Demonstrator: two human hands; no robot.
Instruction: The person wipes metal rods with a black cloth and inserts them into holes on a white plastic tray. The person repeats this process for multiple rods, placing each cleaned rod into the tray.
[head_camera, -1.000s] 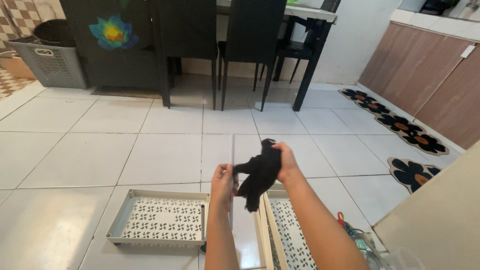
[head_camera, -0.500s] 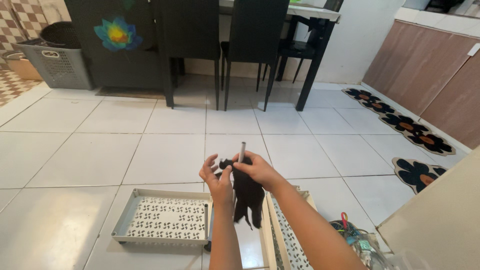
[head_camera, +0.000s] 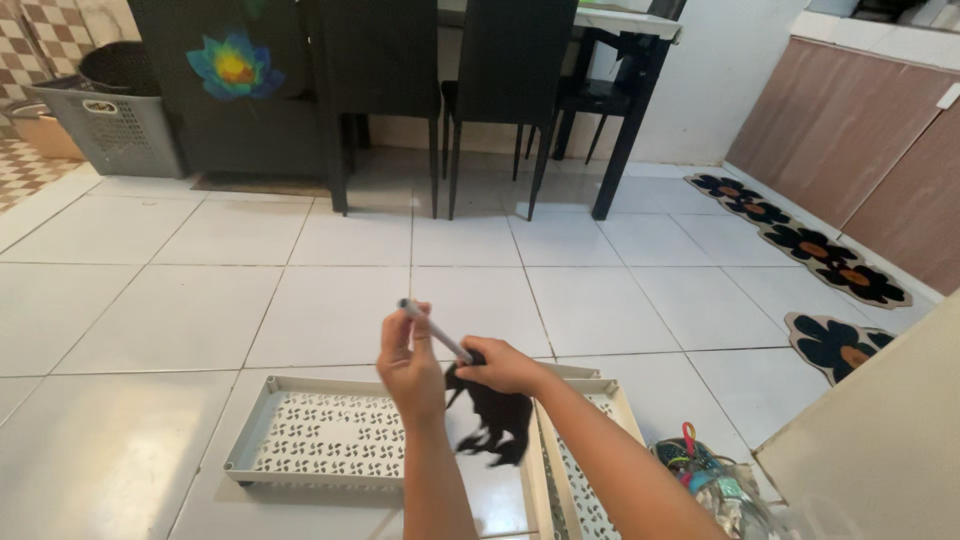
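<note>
My left hand is raised over the floor and pinches a thin grey rod that slants down to the right. My right hand grips the lower end of that rod together with a black cloth that hangs from it. Both hands hover above two perforated white trays: the left tray lies flat, and the right tray sits beside it, partly hidden by my right forearm.
A black dining table with black chairs stands ahead. A grey laundry basket is at the far left. Flower-shaped mats line the brown cabinets on the right. A cluttered container sits by a pale panel at the lower right.
The hands have come down and closer together. The rod is now tilted instead of upright, and the black cloth hangs lower over the trays.
</note>
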